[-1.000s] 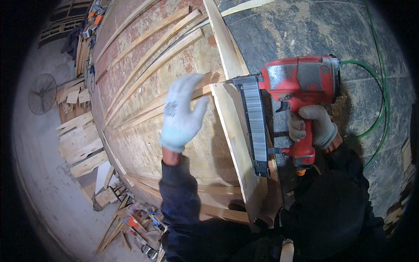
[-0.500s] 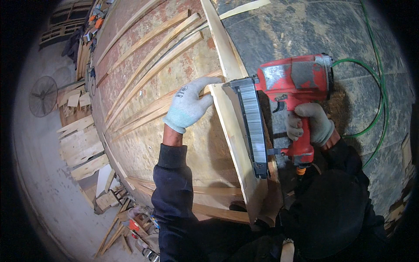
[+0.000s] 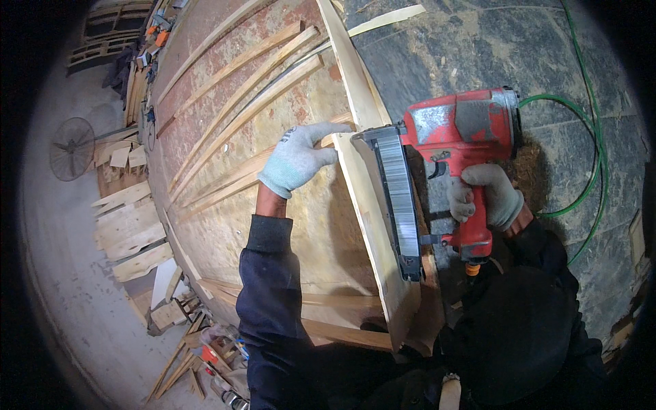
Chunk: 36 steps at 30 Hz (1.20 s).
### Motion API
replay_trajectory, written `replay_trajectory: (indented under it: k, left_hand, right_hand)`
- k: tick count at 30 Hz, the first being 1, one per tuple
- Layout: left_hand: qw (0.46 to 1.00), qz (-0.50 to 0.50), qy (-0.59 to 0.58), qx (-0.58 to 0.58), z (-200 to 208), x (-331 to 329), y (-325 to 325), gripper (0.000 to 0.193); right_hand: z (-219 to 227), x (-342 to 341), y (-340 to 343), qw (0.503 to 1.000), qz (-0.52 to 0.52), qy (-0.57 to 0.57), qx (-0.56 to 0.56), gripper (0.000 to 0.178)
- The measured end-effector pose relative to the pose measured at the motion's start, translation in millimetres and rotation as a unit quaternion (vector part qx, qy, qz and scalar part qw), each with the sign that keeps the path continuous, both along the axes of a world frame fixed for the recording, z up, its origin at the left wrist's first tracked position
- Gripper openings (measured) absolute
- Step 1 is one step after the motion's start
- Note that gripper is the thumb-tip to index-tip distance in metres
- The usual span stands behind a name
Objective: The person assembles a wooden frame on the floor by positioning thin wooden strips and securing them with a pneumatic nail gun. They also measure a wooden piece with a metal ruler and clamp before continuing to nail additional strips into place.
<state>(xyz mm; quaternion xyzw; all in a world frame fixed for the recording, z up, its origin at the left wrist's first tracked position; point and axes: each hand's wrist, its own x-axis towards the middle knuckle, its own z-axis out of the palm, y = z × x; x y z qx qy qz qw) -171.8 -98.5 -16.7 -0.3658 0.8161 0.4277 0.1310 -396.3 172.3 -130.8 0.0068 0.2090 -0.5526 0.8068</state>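
Observation:
My left hand (image 3: 298, 158), in a pale grey and mint knit glove, is closed around the end of a wooden strip (image 3: 229, 179). Its fingertips and thumb come up against a long upright board (image 3: 372, 229). In my gloved right hand (image 3: 497, 195) is the handle of a red nail gun (image 3: 459, 126), fingers wrapped round it. The gun lies sideways, its nose at the board's right side near my left fingertips. Its long magazine (image 3: 396, 198), filled with a strip of silvery fasteners, runs alongside the board. Whether the nose touches wood cannot be made out.
Several more wooden strips (image 3: 236, 96) lie across the worn worktop (image 3: 301, 242). A green air hose (image 3: 601, 157) loops over the dark surface at right. On the floor at left are a fan (image 3: 72, 149), stacked boards (image 3: 130, 229) and wood scraps (image 3: 184, 365).
The view has shifted slightly. Both hands keep their grips, and the nail gun stays at nearly the same spot beside the board.

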Motion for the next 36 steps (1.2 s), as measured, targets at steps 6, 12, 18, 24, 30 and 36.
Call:
replay_trajectory:
  k: [6, 12, 18, 24, 30, 36]
  left_hand:
    - [0.999, -0.034, 0.009, -0.033, -1.9, 2.8, 2.8, 0.045]
    - [0.982, -0.048, -0.020, -0.181, 9.6, 46.0, -9.2, 0.049]
    - [0.952, -0.029, -0.194, -0.234, 4.6, 92.4, -24.0, 0.046]
    - [0.951, -0.049, -0.147, -0.266, -5.7, 102.6, -26.4, 0.041]
    - [0.952, -0.048, -0.139, -0.268, -2.6, 98.3, -23.3, 0.038]
    - [0.951, -0.048, -0.144, -0.271, -1.9, 96.5, -21.9, 0.037]
  right_hand:
    - [9.6, -1.7, -2.8, 1.000, 0.002, 0.006, -0.015, 0.027]
    - [5.6, -1.9, -6.6, 0.999, 0.012, -0.048, -0.008, 0.027]
    - [-3.2, -1.0, -7.1, 0.997, 0.020, -0.080, -0.002, 0.029]
    - [-4.5, -1.4, -9.5, 0.998, 0.025, -0.055, -0.016, 0.027]
    - [0.0, -1.7, -5.6, 0.999, 0.013, -0.022, 0.035, 0.026]
    - [5.4, -0.2, -6.8, 1.000, 0.014, -0.005, 0.001, 0.025]
